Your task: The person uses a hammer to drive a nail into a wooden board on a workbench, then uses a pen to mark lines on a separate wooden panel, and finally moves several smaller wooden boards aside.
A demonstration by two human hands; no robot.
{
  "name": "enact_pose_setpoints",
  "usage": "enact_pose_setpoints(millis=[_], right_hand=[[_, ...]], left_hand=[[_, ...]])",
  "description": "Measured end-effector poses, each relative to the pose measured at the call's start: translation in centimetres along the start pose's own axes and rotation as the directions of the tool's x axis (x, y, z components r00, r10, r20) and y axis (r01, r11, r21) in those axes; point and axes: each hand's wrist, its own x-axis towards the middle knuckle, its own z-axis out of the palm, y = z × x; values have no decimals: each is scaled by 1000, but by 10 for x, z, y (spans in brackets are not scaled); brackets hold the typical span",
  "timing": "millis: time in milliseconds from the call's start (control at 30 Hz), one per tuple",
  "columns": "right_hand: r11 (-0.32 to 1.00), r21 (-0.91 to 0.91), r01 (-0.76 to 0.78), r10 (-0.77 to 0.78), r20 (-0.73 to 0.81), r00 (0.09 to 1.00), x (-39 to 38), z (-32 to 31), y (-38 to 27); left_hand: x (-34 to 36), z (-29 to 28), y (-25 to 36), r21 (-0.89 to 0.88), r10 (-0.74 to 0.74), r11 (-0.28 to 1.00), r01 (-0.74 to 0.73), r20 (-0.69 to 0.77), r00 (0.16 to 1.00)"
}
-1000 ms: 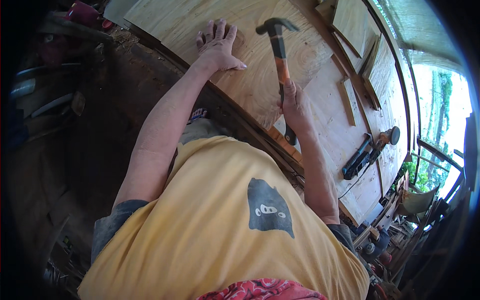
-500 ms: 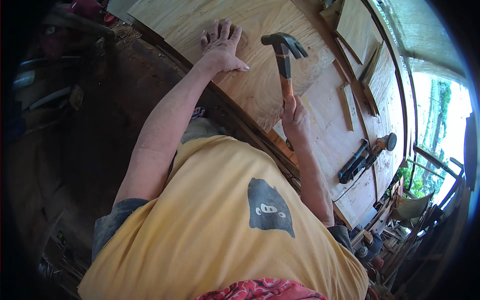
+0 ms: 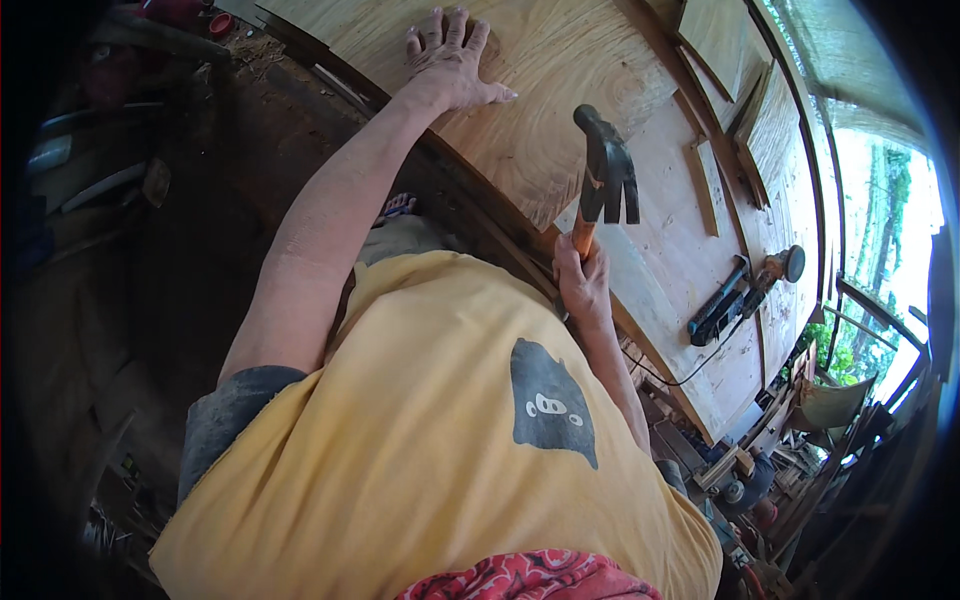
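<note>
Right grip (image 3: 585,284) wrapped around hammer (image 3: 606,168), left grip (image 3: 448,74) splayed wide, palm down on wooden panel (image 3: 565,65)

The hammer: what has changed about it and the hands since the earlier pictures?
The right hand has drawn the hammer toward the body, turning its claw that way too. Nothing was let go. The left hand stays spread on the wooden panel.

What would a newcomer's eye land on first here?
The claw hammer, gripped head-up in the right hand right of centre, likely draws the eye first. To its upper left, the left hand lies spread on a broad grained wooden board. A yellow shirt fills the lower middle.
</note>
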Motion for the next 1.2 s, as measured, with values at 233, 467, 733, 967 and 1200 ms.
enact_pose_setpoints(millis=[233,467,733,967,1200], right_hand=[[992,112,-57,51,57,997,-30,-6,-26],[949,-243,-199,186,-75,980,-37,17,-8],[992,-117,57,-63,-50,997,-26,-4,-90],[948,-293,122,-168,-140,976,-21,1,2],[978,-203,-57,45,-64,997,2,0,-74]], left_hand=[[-11,-29,16,56,-42,998,38,69,997],[-14,-32,20,13,-32,999,31,45,998],[-14,-29,14,-10,-14,1000,14,31,999],[-13,-32,20,-8,-8,1000,8,45,999],[-14,-27,11,-18,-11,1000,11,-7,1000]])
